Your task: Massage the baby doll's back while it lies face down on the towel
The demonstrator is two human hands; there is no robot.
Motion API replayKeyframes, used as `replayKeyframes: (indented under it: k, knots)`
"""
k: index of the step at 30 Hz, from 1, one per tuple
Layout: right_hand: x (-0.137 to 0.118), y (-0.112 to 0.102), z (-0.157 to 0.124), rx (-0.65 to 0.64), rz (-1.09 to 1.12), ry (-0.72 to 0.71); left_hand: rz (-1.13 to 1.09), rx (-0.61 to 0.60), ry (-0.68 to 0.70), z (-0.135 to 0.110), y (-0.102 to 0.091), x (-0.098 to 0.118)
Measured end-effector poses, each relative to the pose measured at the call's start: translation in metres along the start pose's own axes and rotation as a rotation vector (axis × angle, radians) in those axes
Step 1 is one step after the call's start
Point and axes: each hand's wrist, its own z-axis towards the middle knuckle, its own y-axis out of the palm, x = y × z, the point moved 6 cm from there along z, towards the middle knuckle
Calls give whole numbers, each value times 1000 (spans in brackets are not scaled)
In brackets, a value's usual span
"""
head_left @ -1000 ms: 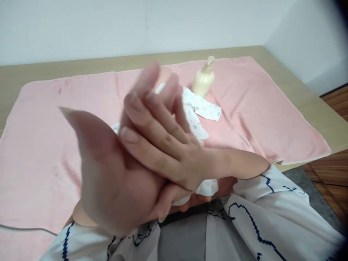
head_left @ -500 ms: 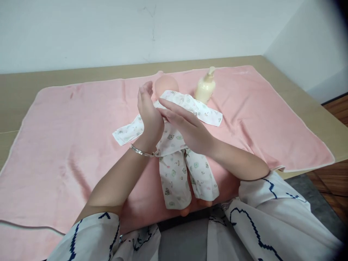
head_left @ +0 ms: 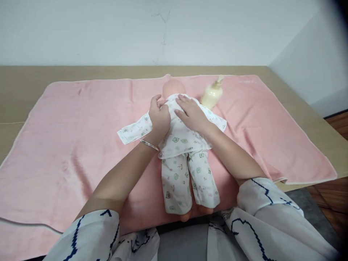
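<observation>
A baby doll point(head_left: 182, 148) in white printed pyjamas lies on a pink towel point(head_left: 70, 130), bald head away from me. My left hand point(head_left: 159, 116) rests on the doll's left shoulder area with fingers curled over the fabric near the collar; a silver bangle is on that wrist. My right hand point(head_left: 192, 114) lies flat on the doll's upper chest, fingers stretched out. A cream pump bottle point(head_left: 212, 95) stands just beyond my right hand, next to the doll's head.
The towel covers a tan table point(head_left: 299, 105) that meets a white wall at the back. A wooden floor point(head_left: 331, 195) shows at the right. My white sleeves with dark blue lines fill the bottom of the view.
My hands were pressed together close to the camera, then moved apart and down onto the doll's chest. The camera has tilted so more of the wall shows.
</observation>
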Motion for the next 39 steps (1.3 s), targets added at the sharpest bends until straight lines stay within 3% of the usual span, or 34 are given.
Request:
replayKeyframes:
  k: [4,8,13,16,18,20,23,26,29,32,35,39]
  knots:
    - [-13,-1,-25,59,-126,254,183,-94,124,-5,3,7]
    - [-46,6,-38,37,-205,39,390,-180,244,-6,8,15]
    - [-14,3,-7,-35,-67,-55,358,-151,286,-5,8,14]
    - [4,-5,-4,57,-93,142,321,-138,323,-6,9,13]
    - [-4,-5,-16,98,-172,242,244,-112,313,-7,8,10]
    - [-26,-1,-28,89,-227,175,130,-90,279,-8,6,6]
    - [-51,6,-34,21,-203,-59,-16,-71,216,-6,4,0]
    - [-36,5,-20,-32,-123,-93,-31,-52,199,-5,3,-4]
    - [-5,-1,-4,-1,-62,44,-4,-60,245,-5,3,-2]
    - [3,-3,-7,59,-111,194,12,-66,252,-6,3,-1]
    - [-19,0,-26,76,-224,238,25,-67,231,-6,3,-2]
    - [-53,6,-36,45,-262,-18,7,-56,204,-6,2,-2]
